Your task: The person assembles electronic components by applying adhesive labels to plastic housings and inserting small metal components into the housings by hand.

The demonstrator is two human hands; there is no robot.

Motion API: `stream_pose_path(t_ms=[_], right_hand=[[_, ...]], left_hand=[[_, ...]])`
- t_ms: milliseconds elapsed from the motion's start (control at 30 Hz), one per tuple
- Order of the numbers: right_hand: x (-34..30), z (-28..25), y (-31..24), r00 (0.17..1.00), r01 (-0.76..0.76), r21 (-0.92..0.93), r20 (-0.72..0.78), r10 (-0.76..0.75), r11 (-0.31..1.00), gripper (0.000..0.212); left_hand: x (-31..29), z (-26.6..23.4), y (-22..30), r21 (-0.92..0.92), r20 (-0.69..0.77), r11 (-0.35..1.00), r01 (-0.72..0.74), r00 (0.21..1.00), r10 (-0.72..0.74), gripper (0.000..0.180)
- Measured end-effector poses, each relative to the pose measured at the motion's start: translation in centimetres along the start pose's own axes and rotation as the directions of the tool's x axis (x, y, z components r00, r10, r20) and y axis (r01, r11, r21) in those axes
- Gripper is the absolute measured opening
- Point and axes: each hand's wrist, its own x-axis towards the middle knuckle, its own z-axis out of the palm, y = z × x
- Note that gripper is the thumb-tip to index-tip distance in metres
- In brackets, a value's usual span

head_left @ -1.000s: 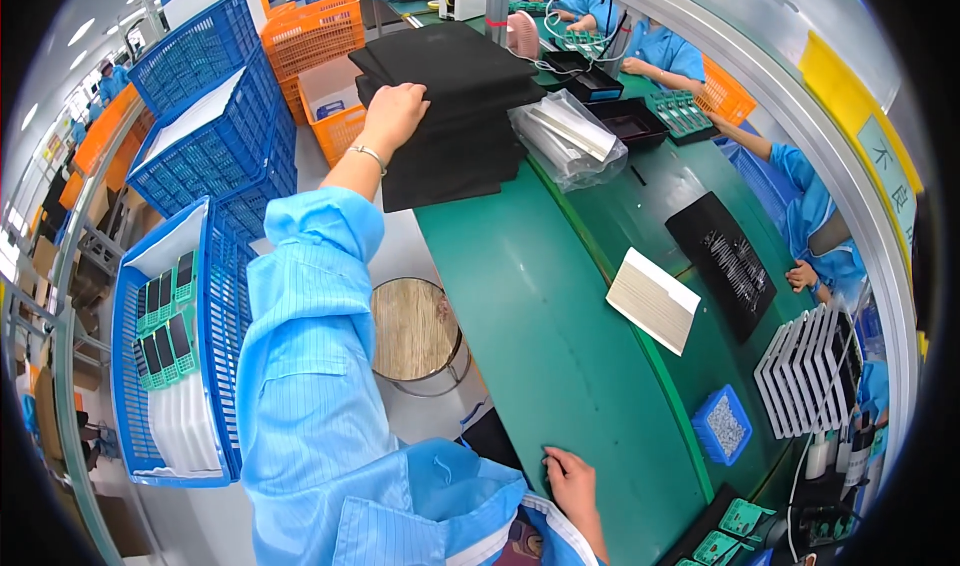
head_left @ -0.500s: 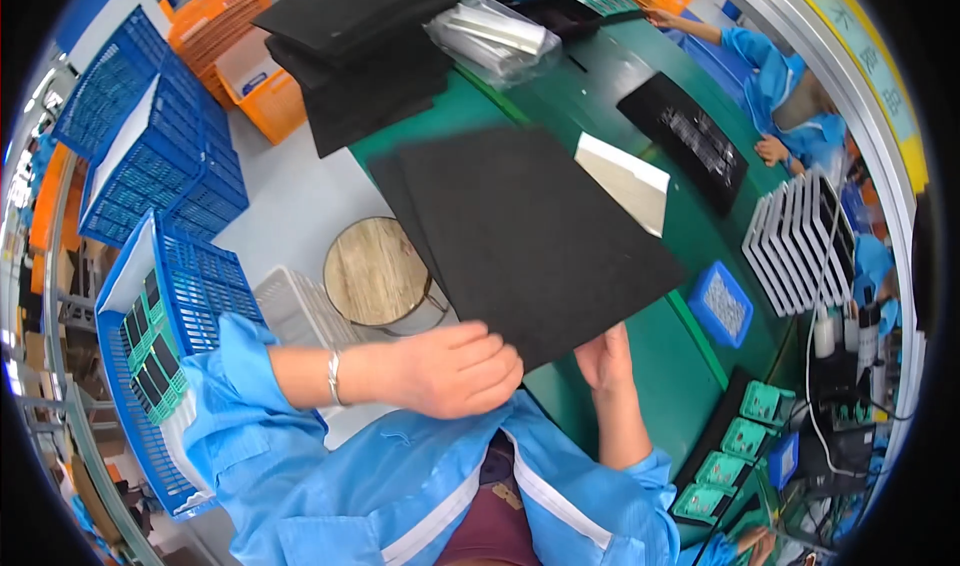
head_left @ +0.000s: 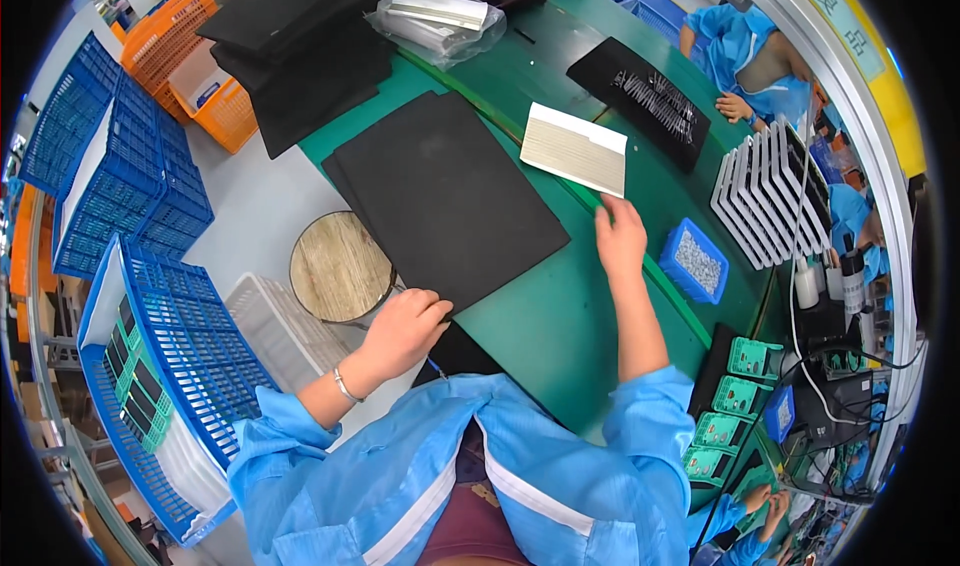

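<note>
Black flat sheets (head_left: pixel 450 196), at least two and slightly fanned, lie on the green table in front of me. My left hand (head_left: pixel 408 331) is closed at their near corner, the fingers bent together over the edge. Further right, my right hand (head_left: pixel 622 236) reaches forward with thumb and fingers apart, holding nothing. Its fingertips are at the near corner of a white panel (head_left: pixel 575 153) with fine ridges; whether they touch it I cannot tell.
A blue tray of small pale parts (head_left: pixel 697 260) stands right of my right hand. Beyond are a black mat with small parts (head_left: pixel 640 101) and a rack of white frames (head_left: pixel 770 196). A round stool (head_left: pixel 340 266) and blue crates (head_left: pixel 185 351) are left. A co-worker's hand (head_left: pixel 735 107) rests far right.
The black sheets, raised in both hands before, now lie on the table. My right hand has let go of them and moved forward to the white panel. The left stays at their corner.
</note>
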Motion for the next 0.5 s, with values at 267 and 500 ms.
stream_pose_path(t_ms=[267,500], right_hand=[[6.3,7.4,1.6,0.976,0.143,-0.423,0.211,-0.056,0.895,0.038],[4.5,6.0,-3.9,0.943,-0.031,0.033,0.333,0.018,0.999,0.044]], left_hand=[[-1.4,0.9,-5.0,-0.555,-0.07,0.546,0.628,0.619,-0.782,0.061],[-1.8,2.6,-6.8,-0.885,0.177,0.05,0.462,0.433,-0.884,0.066]])
